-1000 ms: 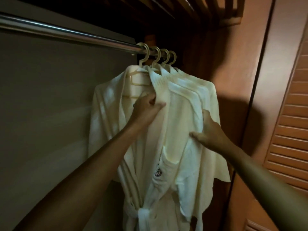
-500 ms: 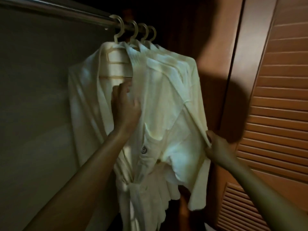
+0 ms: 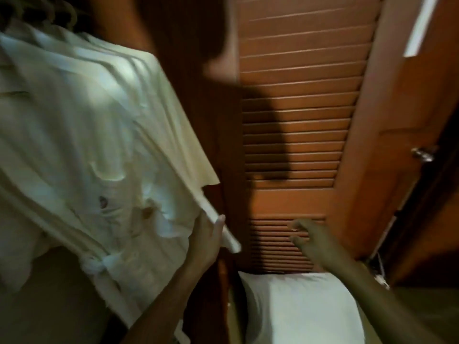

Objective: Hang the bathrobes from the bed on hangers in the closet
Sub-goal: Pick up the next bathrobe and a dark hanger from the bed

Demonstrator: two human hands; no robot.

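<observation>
Four bathrobes (image 3: 87, 132), left hand (image 3: 206, 242), right hand (image 3: 308, 235), one doorknob (image 3: 422, 153)

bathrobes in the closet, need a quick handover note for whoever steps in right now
Left hand: on the nearest sleeve hem, grip unclear in the blur.
Right hand: loosely curled, holding nothing, before the louvered door.
Bathrobes: several hang side by side on hangers, upper left.
Done: those are hung.
Left: white cloth lies below; can't tell if it's another robe, so check.
</observation>
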